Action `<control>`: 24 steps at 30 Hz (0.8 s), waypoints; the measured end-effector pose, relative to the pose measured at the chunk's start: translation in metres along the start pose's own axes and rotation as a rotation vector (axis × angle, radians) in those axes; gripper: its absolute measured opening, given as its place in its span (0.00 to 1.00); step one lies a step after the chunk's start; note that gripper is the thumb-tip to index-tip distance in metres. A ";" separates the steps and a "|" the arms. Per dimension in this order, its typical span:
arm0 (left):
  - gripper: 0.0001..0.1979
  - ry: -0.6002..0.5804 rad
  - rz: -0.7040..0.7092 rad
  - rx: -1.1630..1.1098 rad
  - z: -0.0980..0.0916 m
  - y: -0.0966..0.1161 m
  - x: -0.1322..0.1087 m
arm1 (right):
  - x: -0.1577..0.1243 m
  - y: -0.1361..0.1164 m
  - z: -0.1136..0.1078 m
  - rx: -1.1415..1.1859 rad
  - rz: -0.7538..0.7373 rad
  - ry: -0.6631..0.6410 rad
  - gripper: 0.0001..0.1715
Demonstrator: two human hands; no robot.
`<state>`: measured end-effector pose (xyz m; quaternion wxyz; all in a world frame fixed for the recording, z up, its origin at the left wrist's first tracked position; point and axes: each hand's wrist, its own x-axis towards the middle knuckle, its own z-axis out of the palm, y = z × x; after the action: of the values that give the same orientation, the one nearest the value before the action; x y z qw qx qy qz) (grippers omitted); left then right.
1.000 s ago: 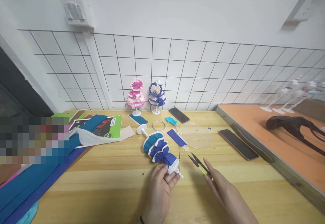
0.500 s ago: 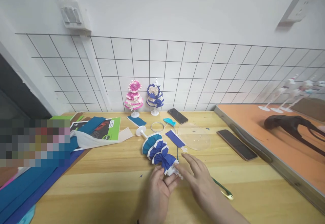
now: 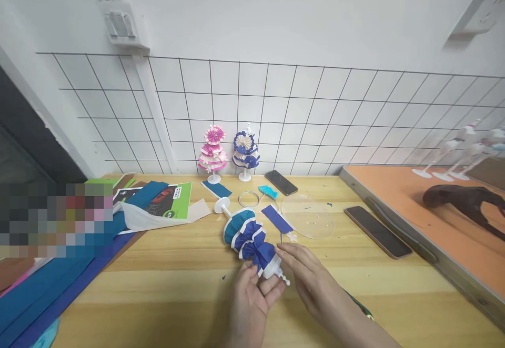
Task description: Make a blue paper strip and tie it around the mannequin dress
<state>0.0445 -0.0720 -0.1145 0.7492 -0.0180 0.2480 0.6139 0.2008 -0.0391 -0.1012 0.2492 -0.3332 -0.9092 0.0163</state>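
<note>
Loosely curled left grip (image 3: 251,302) (on ornament (image 3: 252,240))

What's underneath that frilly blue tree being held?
Under the frilly blue tree, the left hand shows at its white end. Whatever its ruffles cover can't be seen.

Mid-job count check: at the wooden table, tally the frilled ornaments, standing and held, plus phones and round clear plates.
Standing ornaments: 2
Ornament in the left hand: 1
Phones: 2
Round clear plate: 1
Total: 6
</note>
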 end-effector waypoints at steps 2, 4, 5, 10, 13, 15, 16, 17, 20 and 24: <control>0.07 -0.010 -0.002 -0.004 0.001 0.001 -0.001 | -0.002 0.001 -0.005 -0.003 -0.025 -0.004 0.28; 0.07 -0.028 0.002 -0.001 0.002 0.002 -0.002 | -0.004 -0.001 -0.008 -0.001 -0.040 -0.050 0.25; 0.07 -0.031 0.005 0.005 0.003 0.002 -0.002 | -0.005 -0.003 -0.010 0.013 -0.041 -0.082 0.23; 0.08 0.016 0.011 0.045 0.007 0.007 -0.005 | -0.003 -0.012 -0.018 0.126 0.010 -0.134 0.18; 0.09 0.018 0.037 0.105 0.006 0.011 -0.009 | 0.007 -0.010 -0.024 0.149 -0.011 -0.045 0.17; 0.11 0.038 0.076 0.189 0.006 0.012 -0.011 | 0.022 -0.004 -0.031 0.127 -0.094 0.033 0.17; 0.12 0.056 0.098 0.246 0.006 0.012 -0.012 | 0.033 0.000 -0.035 0.116 -0.135 0.065 0.17; 0.12 0.068 0.118 0.311 0.006 0.011 -0.012 | 0.046 0.004 -0.040 0.112 -0.166 0.091 0.17; 0.15 0.046 0.142 0.510 0.007 0.005 -0.012 | 0.096 0.016 -0.059 0.072 -0.176 0.171 0.15; 0.17 -0.026 0.131 0.698 0.003 -0.006 -0.008 | 0.164 0.025 -0.092 0.030 -0.105 0.210 0.13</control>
<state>0.0501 -0.0793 -0.1103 0.6722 0.2631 0.4339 0.5392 0.1511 0.0679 0.0465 0.3487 -0.2810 -0.8939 -0.0181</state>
